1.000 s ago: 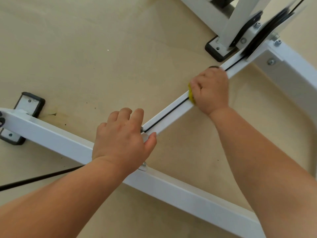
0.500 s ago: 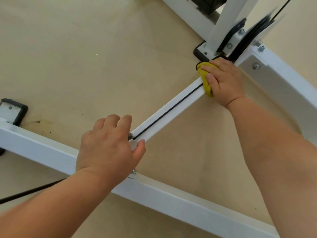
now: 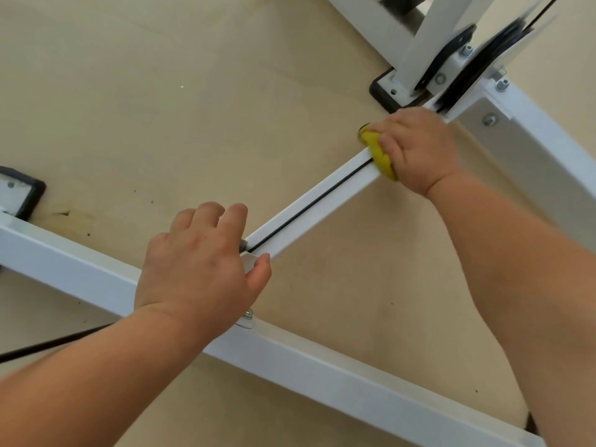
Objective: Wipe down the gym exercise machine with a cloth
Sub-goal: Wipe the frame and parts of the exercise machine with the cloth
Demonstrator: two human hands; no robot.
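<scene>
A white steel frame of a gym machine lies low over the floor. A slim white bar (image 3: 322, 208) with a black cable along its top runs diagonally from the long front beam (image 3: 322, 372) up to the pulley bracket (image 3: 477, 69). My right hand (image 3: 416, 150) presses a yellow cloth (image 3: 379, 156) around the upper end of that bar. My left hand (image 3: 200, 266) rests on the joint where the bar meets the front beam, fingers spread over it and holding nothing loose.
Beige floor covering (image 3: 161, 91) lies under the frame. A black-edged foot plate (image 3: 19, 191) sits at the left, another foot (image 3: 387, 88) under the upright post. A black cable (image 3: 48, 345) trails off at lower left. A white side beam (image 3: 532, 150) runs down the right.
My right hand slid the cloth up the bar toward the pulley, then came slightly back down. My left hand has stayed on the joint.
</scene>
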